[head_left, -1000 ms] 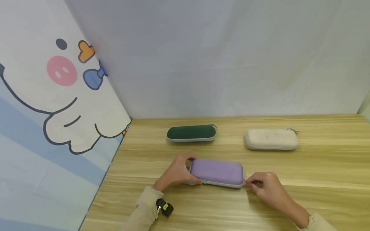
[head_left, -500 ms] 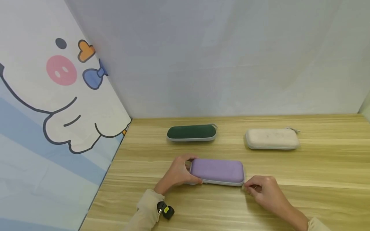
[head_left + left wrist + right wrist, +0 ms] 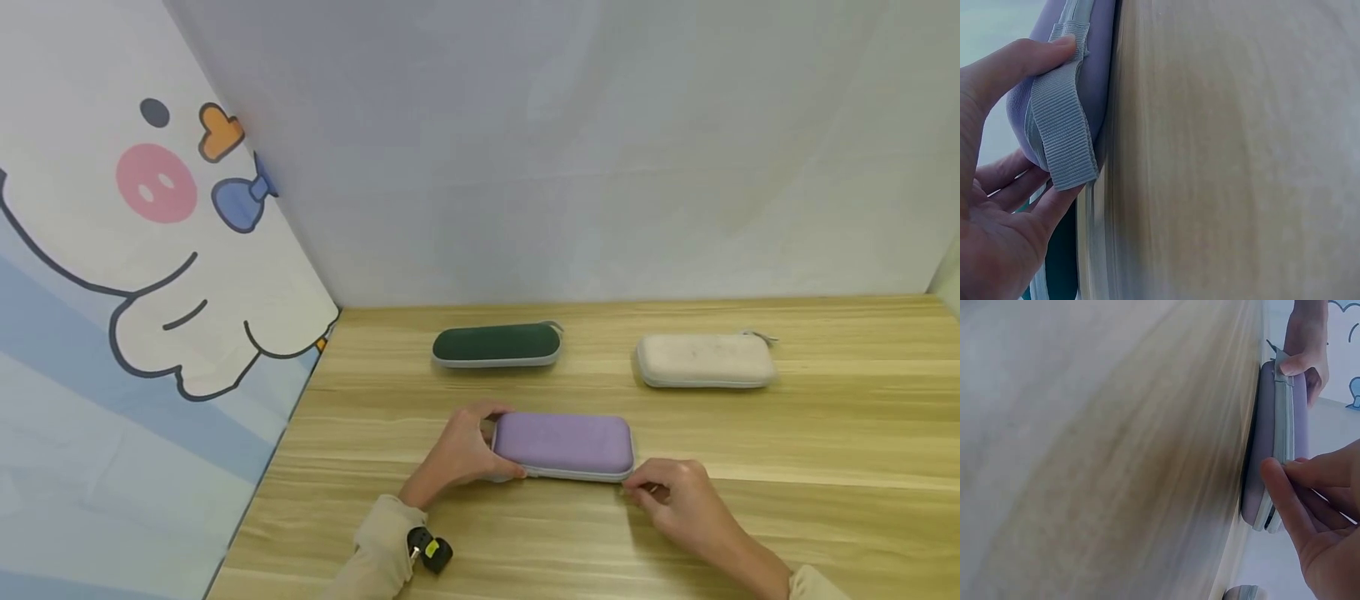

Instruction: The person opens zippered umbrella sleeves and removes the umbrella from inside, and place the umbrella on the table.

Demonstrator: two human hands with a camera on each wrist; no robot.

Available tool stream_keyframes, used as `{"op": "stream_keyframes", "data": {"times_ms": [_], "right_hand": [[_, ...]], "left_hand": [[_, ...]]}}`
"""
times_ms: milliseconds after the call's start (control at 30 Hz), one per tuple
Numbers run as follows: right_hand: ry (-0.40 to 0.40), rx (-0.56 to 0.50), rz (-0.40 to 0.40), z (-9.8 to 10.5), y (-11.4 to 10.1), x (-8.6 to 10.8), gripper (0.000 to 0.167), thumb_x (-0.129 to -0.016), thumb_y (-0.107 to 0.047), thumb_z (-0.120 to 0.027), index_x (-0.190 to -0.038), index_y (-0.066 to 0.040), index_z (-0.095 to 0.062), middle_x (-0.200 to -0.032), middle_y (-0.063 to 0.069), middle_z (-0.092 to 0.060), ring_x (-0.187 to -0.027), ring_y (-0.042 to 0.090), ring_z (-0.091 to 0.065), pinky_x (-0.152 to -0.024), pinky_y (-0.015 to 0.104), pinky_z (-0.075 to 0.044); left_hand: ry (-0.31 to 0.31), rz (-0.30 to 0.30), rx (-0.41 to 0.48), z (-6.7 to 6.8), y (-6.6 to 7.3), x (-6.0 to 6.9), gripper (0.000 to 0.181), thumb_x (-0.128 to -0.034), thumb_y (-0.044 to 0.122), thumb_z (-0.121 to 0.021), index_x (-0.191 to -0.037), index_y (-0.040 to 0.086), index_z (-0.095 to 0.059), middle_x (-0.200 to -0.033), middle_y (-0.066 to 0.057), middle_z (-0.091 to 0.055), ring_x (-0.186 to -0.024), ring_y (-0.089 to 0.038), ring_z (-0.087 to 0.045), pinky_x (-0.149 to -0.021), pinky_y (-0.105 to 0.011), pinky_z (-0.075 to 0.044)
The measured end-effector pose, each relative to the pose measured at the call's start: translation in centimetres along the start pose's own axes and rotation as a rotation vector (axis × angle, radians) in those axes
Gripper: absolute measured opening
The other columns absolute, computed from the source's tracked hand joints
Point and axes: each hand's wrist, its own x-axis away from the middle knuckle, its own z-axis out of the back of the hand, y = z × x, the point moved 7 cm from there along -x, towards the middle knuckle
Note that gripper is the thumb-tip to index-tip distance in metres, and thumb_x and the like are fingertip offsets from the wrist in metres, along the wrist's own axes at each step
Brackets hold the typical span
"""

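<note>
On the tabletop (image 3: 847,433), the purple case (image 3: 564,442) is seemingly being unzipped: left grip (image 3: 461,450) clasping, right grip (image 3: 678,498), pinching the zip (image 3: 1283,419), drawn leftward.

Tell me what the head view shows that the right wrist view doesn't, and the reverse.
Only the head view: the dark green case and the black device by the left sleeve.
Only the right wrist view: a dark gap at the end of the purple case near the right hand.
Both: the purple case, the left hand holding one end, the right hand, the wooden table.
</note>
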Motion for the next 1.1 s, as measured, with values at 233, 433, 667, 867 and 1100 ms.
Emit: {"op": "stream_keyframes", "data": {"times_ms": [233, 433, 667, 867, 1100], "right_hand": [[-0.004, 0.031, 0.007, -0.4, -0.6, -0.1, 0.029, -0.061, 0.022, -0.072, -0.075, -0.003, -0.072, -0.072, 0.003, -0.069, -0.061, 0.004, -0.061, -0.052, 0.013, -0.048], [-0.015, 0.048, 0.025, -0.9, -1.5, -0.5, 0.027, -0.063, 0.021, -0.072, -0.073, -0.004, -0.071, -0.071, 0.003, -0.068, -0.063, 0.003, -0.061, -0.052, 0.013, -0.048], [-0.023, 0.057, 0.029, -1.4, -1.8, -0.8, 0.027, -0.063, 0.021, -0.071, -0.072, -0.005, -0.071, -0.07, 0.002, -0.067, -0.063, 0.003, -0.06, -0.052, 0.013, -0.048], [-0.016, 0.061, 0.04, -1.6, -1.8, -0.8, 0.027, -0.062, 0.021, -0.071, -0.072, -0.004, -0.071, -0.069, 0.002, -0.067, -0.062, 0.003, -0.06, -0.052, 0.012, -0.047], [-0.009, 0.05, 0.058, -2.1, -2.1, -0.8, 0.027, -0.062, 0.021, -0.072, -0.072, -0.004, -0.071, -0.07, 0.004, -0.068, -0.061, 0.004, -0.06, -0.052, 0.012, -0.047]], "left_hand": [[-0.005, 0.005, -0.03, 0.0, 0.1, 0.1, 0.076, -0.0544, 0.035, -0.091, -0.12, 0.012, -0.06, -0.117, -0.003, -0.058, -0.097, -0.016, -0.061, -0.079, -0.025, -0.051], [-0.015, -0.003, -0.003, -0.1, 0.1, 0.4, 0.077, -0.055, 0.035, -0.091, -0.121, 0.011, -0.059, -0.117, -0.004, -0.058, -0.098, -0.018, -0.062, -0.079, -0.027, -0.051], [-0.029, 0.005, 0.021, -0.1, 0.0, 0.5, 0.077, -0.0555, 0.034, -0.091, -0.121, 0.011, -0.059, -0.117, -0.004, -0.057, -0.097, -0.017, -0.063, -0.078, -0.025, -0.051], [-0.034, 0.011, 0.029, -0.1, 0.0, 0.5, 0.078, -0.0561, 0.034, -0.091, -0.122, 0.011, -0.058, -0.118, -0.005, -0.057, -0.097, -0.019, -0.063, -0.077, -0.024, -0.051], [-0.035, 0.014, 0.029, -0.2, -0.1, 0.5, 0.078, -0.0557, 0.036, -0.091, -0.123, 0.012, -0.058, -0.119, -0.004, -0.057, -0.098, -0.018, -0.062, -0.078, -0.025, -0.051]]}}
